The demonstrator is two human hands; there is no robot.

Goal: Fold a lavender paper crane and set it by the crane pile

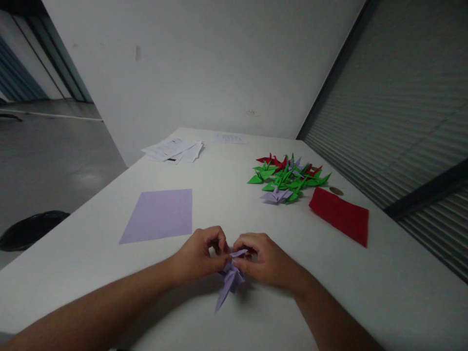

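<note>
Both of my hands pinch a partly folded lilac origami piece just above the white table, near its front edge. My left hand grips it from the left with curled fingers. From the right, my right hand holds its upper fold between thumb and fingers. A pointed flap of the paper hangs down toward me.
A flat lilac sheet lies to the left. At the back right sits a pile of green, red and lilac folded cranes, with a stack of red paper and a coin beside it. White printed papers lie far back.
</note>
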